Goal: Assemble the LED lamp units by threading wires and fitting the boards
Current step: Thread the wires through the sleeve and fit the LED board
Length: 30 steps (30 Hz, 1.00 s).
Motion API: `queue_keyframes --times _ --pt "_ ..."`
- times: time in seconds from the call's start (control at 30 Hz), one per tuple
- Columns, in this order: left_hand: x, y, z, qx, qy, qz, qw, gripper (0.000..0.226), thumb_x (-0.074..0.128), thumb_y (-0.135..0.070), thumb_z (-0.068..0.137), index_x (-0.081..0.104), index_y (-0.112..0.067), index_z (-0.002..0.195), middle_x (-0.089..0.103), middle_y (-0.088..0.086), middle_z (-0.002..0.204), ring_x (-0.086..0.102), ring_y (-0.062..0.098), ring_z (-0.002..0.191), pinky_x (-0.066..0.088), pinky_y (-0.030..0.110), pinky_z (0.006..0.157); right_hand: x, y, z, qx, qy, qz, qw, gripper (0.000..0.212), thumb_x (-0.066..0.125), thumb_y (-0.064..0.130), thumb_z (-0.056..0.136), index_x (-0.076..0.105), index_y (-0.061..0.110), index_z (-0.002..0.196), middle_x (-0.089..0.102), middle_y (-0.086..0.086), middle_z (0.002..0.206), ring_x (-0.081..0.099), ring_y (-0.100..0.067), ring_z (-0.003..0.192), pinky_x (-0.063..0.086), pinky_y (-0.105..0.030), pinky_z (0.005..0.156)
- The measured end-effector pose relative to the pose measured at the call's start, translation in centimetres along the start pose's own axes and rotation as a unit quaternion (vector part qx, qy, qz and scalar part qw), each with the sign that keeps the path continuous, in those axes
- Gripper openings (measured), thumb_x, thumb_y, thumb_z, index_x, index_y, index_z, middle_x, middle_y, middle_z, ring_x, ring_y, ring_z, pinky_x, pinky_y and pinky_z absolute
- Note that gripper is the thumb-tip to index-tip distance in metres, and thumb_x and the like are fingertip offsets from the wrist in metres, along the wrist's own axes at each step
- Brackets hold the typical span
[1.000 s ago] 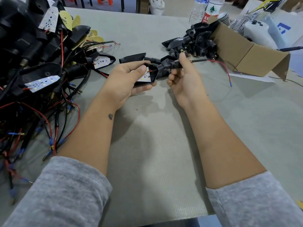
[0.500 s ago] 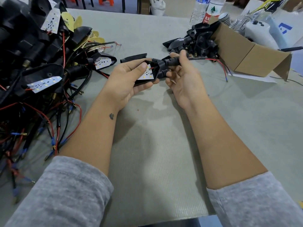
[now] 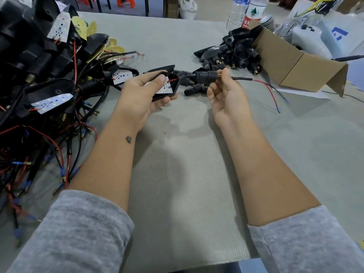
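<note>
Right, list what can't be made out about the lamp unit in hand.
Head view only:
- White LED board: the left hand's thumb covers part of it, so whether it is seated in the black housing is unclear.
- Wire path inside the black stem: enclosed.
- Brass threaded tip: mostly covered by the right hand's fingertips.
- Wire terminals: too small to identify.

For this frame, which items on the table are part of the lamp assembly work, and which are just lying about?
In use or feeding the job:
- lamp housing in left hand
- LED board inside it
- threaded stem pinched by right hand
- red and black wires
- pile of wired units
- empty housings

Lying about:
- water bottles
- cardboard box
- white controller
</note>
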<state>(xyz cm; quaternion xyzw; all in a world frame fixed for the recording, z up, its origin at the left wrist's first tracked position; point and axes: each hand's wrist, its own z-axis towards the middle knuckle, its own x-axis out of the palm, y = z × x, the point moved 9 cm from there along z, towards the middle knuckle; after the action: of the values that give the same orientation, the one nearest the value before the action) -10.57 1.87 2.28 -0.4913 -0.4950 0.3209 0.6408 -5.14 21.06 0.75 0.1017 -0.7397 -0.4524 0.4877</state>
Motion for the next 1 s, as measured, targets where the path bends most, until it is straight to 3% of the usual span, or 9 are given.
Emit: queue_keyframes --times 0.27,0.4,0.6,0.73,1.0 --pt "-1.4 -0.2 0.0 -0.009 -0.040 -0.009 0.999 0.007 0.062 -0.010 0.093 0.069 -0.012 0.096 0.072 0.003 0.085 0.072 0.022 0.066 0.049 0.014 0.049 1.0 0.6 -0.5 -0.042 0.041 -0.084 0.995 0.020 0.045 0.018 0.104 0.053 0.008 0.088 0.069 -0.005 0.060 0.066 -0.012 0.053 0.054 -0.023 0.053" --pt "-1.8 -0.1 0.1 -0.016 -0.067 -0.044 0.997 0.004 0.066 -0.011 0.091 0.067 -0.009 0.094 0.070 0.008 0.088 0.073 0.025 0.071 0.051 0.015 0.053 0.8 0.4 -0.4 -0.033 0.033 -0.077 0.996 0.020 0.040 0.022 0.105 0.049 0.009 0.092 0.070 -0.008 0.064 0.067 -0.014 0.055 0.055 -0.024 0.053" --pt "-2.4 -0.2 0.2 -0.012 -0.093 -0.036 0.995 0.002 0.064 -0.009 0.092 0.065 -0.007 0.092 0.068 0.010 0.090 0.072 0.022 0.067 0.051 0.014 0.053 1.1 0.4 -0.3 -0.026 0.046 -0.066 0.996 0.007 0.059 0.007 0.095 0.058 0.009 0.089 0.059 -0.005 0.073 0.058 -0.013 0.063 0.051 -0.022 0.062" --pt "-2.5 0.0 0.3 -0.015 -0.096 -0.014 0.995 0.000 0.064 -0.008 0.092 0.064 -0.008 0.092 0.067 0.011 0.093 0.071 0.021 0.064 0.050 0.015 0.053 1.1 0.4 -0.5 -0.034 0.040 -0.087 0.995 0.013 0.063 -0.002 0.090 0.061 0.009 0.083 0.061 -0.005 0.072 0.059 -0.011 0.062 0.052 -0.020 0.061" --pt "-2.4 0.1 0.4 -0.017 -0.083 -0.007 0.996 0.005 0.064 -0.008 0.092 0.064 -0.006 0.096 0.067 0.011 0.095 0.072 0.022 0.066 0.050 0.015 0.053 1.2 0.5 -0.5 -0.042 0.044 -0.089 0.994 0.010 0.059 0.009 0.096 0.059 0.005 0.087 0.064 -0.006 0.072 0.060 -0.013 0.063 0.054 -0.023 0.065"
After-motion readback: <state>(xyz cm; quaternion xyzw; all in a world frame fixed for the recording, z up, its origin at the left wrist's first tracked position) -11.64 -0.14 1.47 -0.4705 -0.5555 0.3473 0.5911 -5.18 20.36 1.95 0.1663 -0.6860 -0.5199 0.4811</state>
